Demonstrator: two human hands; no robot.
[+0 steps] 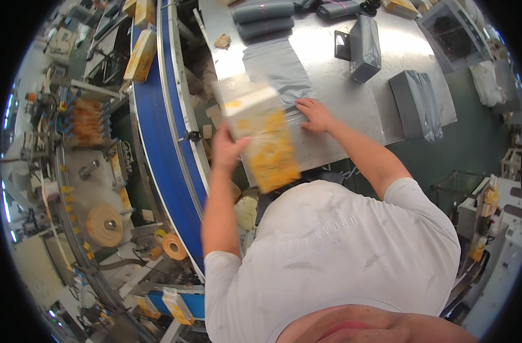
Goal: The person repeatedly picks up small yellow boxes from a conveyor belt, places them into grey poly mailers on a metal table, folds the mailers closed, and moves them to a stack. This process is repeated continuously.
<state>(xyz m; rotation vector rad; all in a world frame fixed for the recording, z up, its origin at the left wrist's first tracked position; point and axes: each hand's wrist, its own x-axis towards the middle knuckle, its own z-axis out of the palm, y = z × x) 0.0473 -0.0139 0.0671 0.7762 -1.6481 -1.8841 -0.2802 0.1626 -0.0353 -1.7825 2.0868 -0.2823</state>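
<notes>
My left hand (226, 150) grips a white and yellow flower-patterned carton (267, 146) by its side, held tilted over the near left edge of the metal table (341, 123). Motion smears the carton. To the right of it, my right hand (316, 116) lies with fingers stretched out on the near end of a flat grey plastic bag (277, 66). Two grey-wrapped packages stand on the table's right half, one upright package (365, 48) beside a dark phone-like device (342, 45) and another package (415, 106) at the right edge.
A blue conveyor belt (172, 154) runs along my left, with a yellow-patterned carton (141, 56) at its far end. Rolls of grey bags (265, 20) lie at the table's back. Machinery with a tape roll (105, 226) stands farther left. More cartons (178, 306) sit at lower left.
</notes>
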